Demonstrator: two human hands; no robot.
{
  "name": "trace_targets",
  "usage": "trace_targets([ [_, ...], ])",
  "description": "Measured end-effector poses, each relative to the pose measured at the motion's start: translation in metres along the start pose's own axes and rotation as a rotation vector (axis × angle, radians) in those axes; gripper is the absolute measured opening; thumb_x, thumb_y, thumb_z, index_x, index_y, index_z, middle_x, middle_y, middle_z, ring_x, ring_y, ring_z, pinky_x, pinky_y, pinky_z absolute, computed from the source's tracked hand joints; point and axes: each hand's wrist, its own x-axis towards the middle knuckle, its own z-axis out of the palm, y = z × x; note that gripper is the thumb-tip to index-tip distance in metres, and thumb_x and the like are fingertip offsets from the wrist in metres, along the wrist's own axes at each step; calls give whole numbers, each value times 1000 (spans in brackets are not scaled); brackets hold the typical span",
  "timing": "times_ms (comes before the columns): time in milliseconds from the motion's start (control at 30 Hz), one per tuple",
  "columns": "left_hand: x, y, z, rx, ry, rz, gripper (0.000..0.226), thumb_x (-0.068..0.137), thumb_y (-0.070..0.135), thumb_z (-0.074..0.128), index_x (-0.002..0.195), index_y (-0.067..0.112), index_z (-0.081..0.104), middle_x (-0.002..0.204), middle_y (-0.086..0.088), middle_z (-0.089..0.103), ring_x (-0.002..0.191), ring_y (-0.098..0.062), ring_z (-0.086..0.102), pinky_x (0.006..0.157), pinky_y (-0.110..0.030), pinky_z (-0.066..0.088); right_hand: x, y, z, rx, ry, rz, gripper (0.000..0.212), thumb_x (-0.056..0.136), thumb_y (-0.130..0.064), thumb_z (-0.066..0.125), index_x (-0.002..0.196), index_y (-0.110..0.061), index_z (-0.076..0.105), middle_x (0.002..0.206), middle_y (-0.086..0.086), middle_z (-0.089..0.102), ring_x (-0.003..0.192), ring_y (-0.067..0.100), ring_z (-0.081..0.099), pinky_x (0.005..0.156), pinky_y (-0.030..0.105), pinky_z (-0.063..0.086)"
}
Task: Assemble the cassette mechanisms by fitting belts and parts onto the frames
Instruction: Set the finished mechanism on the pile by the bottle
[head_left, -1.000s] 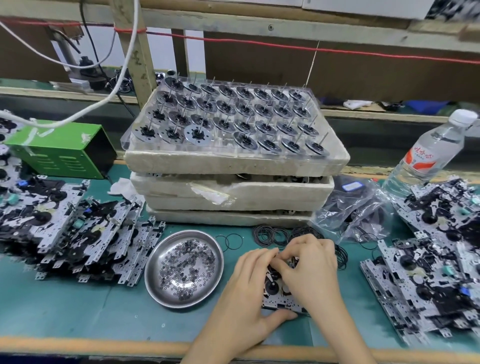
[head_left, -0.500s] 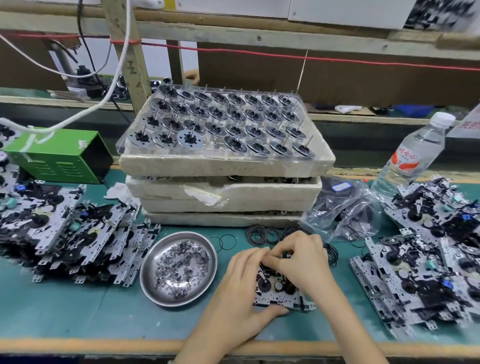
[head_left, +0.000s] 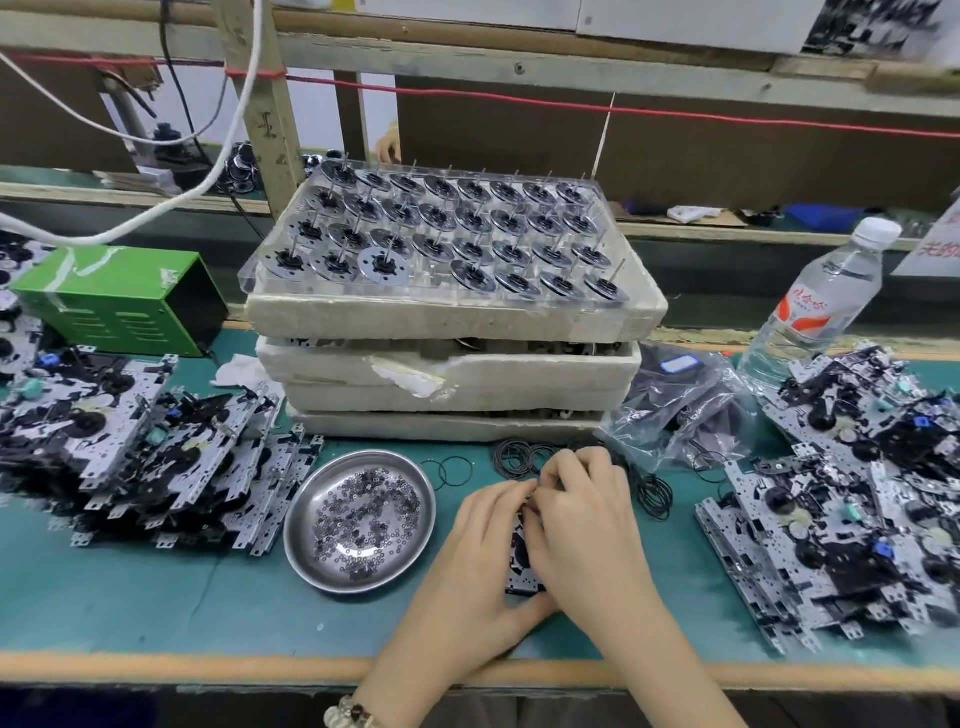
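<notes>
A cassette mechanism frame (head_left: 521, 564) lies on the green mat near the front edge, mostly hidden under both hands. My left hand (head_left: 480, 558) holds its left side, with the thumb under its near edge. My right hand (head_left: 584, 514) covers the frame's top, and its fingertips meet the left fingertips at the far edge, pinching something too small to make out. Loose black belts (head_left: 519, 457) lie just beyond the hands. A clear tray of flywheels with pins (head_left: 447, 234) tops a stack of foam trays (head_left: 447, 364).
A steel dish of small washers (head_left: 361, 519) sits left of the hands. Piles of frames lie at the left (head_left: 119, 441) and right (head_left: 852, 509). A bag of belts (head_left: 680, 415), a water bottle (head_left: 826, 301) and a green box (head_left: 119, 299) stand behind.
The hands have closed in over the frame, so it shows less than before. The view has shifted slightly; nothing else on the bench has moved.
</notes>
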Motion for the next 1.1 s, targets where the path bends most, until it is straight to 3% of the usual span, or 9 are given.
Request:
trace_targets([
  [100, 1, -1, 2, 24, 2, 7, 93, 78, 65, 68, 151, 19, 31, 147, 19, 28, 146, -7, 20, 118, -14, 13, 2, 3, -2, 9, 3, -18, 17, 58, -6, 82, 56, -10, 66, 78, 1, 58, 77, 29, 56, 62, 37, 45],
  [200, 1, -2, 2, -10, -16, 9, 96, 77, 69, 68, 152, 33, 20, 150, 28, 20, 150, -7, 11, 119, -14, 8, 1, 3, -1, 36, 5, -23, 16, 58, -6, 83, 57, -10, 67, 79, 0, 59, 78, 28, 57, 63, 37, 45],
  [400, 2, -1, -2, -113, 17, 4, 97, 72, 55, 81, 145, 54, 17, 150, 26, 23, 146, -10, 27, 117, -18, 25, -1, 11, 1, 156, 7, -2, 16, 61, -10, 85, 59, -14, 70, 79, -4, 57, 83, 27, 54, 68, 36, 44],
  [600, -1, -1, -2, -127, 64, 34, 107, 69, 41, 88, 147, 56, 17, 149, 27, 27, 145, -12, 32, 114, -15, 27, -6, 18, 8, 362, 37, 121, 17, 65, -6, 84, 62, -14, 70, 76, -7, 53, 84, 22, 47, 72, 44, 48],
  [733, -3, 3, -5, -99, 10, 60, 96, 77, 42, 79, 150, 49, 16, 152, 26, 23, 147, -10, 26, 114, -10, 22, -9, 31, 7, 379, -51, 62, 12, 76, -27, 82, 75, -21, 71, 83, -12, 56, 92, 16, 46, 84, 35, 44],
  [833, -6, 6, -11, -146, -6, 51, 84, 80, 31, 61, 150, 45, 17, 152, 26, 21, 148, -9, 24, 114, -9, 17, -16, 47, -3, 561, -203, 115, 40, 76, -59, 68, 104, -32, 61, 107, -25, 51, 115, 4, 41, 95, 12, 32],
  [900, -6, 6, -14, -193, 12, 32, 77, 81, 25, 54, 148, 42, 20, 151, 23, 26, 147, -9, 26, 116, -14, 19, -22, 57, -8, 620, -362, 82, 73, 66, -71, 69, 128, -38, 46, 124, -40, 31, 133, -3, 26, 102, 5, 22],
  [1000, -5, 5, -15, -189, 45, 46, 66, 87, 18, 53, 147, 33, 29, 148, 15, 34, 144, -14, 32, 117, -20, 23, -30, 64, -10, 485, -509, -32, 109, 59, -72, 74, 147, -42, 18, 134, -45, 6, 141, -9, -1, 110, 11, 12],
  [1100, -4, 6, -14, -178, 42, 86, 65, 86, 20, 49, 146, 34, 29, 147, 16, 35, 143, -15, 34, 117, -20, 23, -31, 63, -8, 422, -521, -63, 113, 65, -64, 73, 150, -45, 2, 138, -35, 7, 141, -5, -6, 112, 23, 15],
])
